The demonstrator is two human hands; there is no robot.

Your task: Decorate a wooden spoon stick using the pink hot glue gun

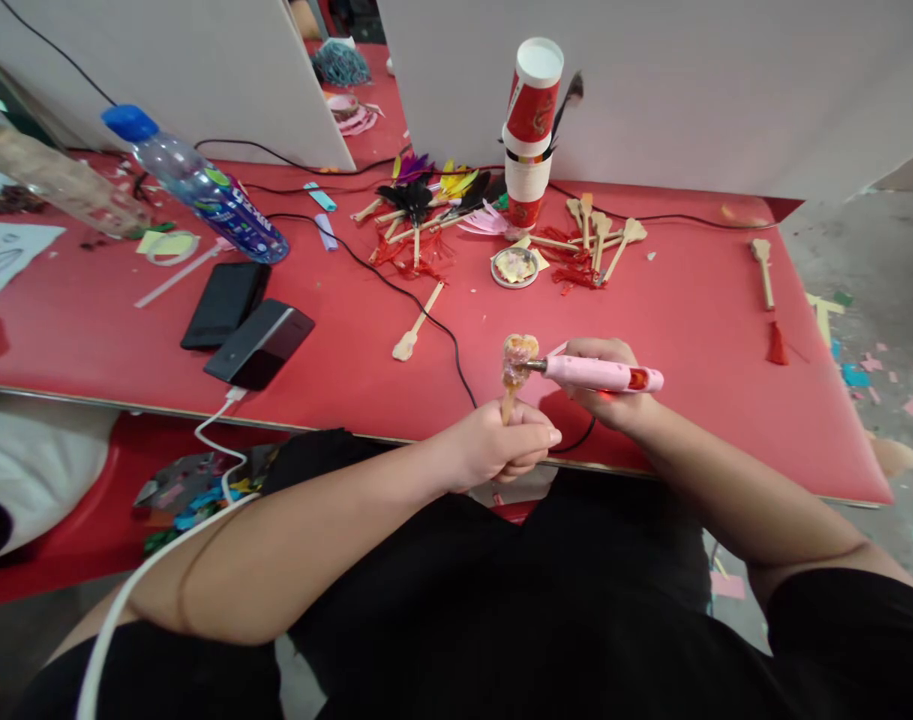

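Note:
My left hand (pixel 507 443) is closed around the handle of a small wooden stick (pixel 519 350), held upright near the table's front edge. Its wider, shaped head is coated with lumpy, shiny pinkish and amber material. In my right hand (pixel 600 385) is a pink pen-shaped soldering iron (pixel 602 373), lying almost level with its metal tip against the side of the coated head. Part of its body glows red. Beyond my hands sits a small round dish (pixel 514 267) with pale yellowish contents. Another wooden stick (pixel 418 325) lies to the left.
The red table (pixel 336 370) carries more wooden sticks (pixel 602 235) with red tassels, coloured feathers (pixel 415 205), and stacked paper cups (pixel 531 120). Two phones (pixel 259 343), one cabled, and a bottle (pixel 208 195) stand left. A black cord (pixel 396 285) crosses the table. A tasselled stick (pixel 763 275) lies right.

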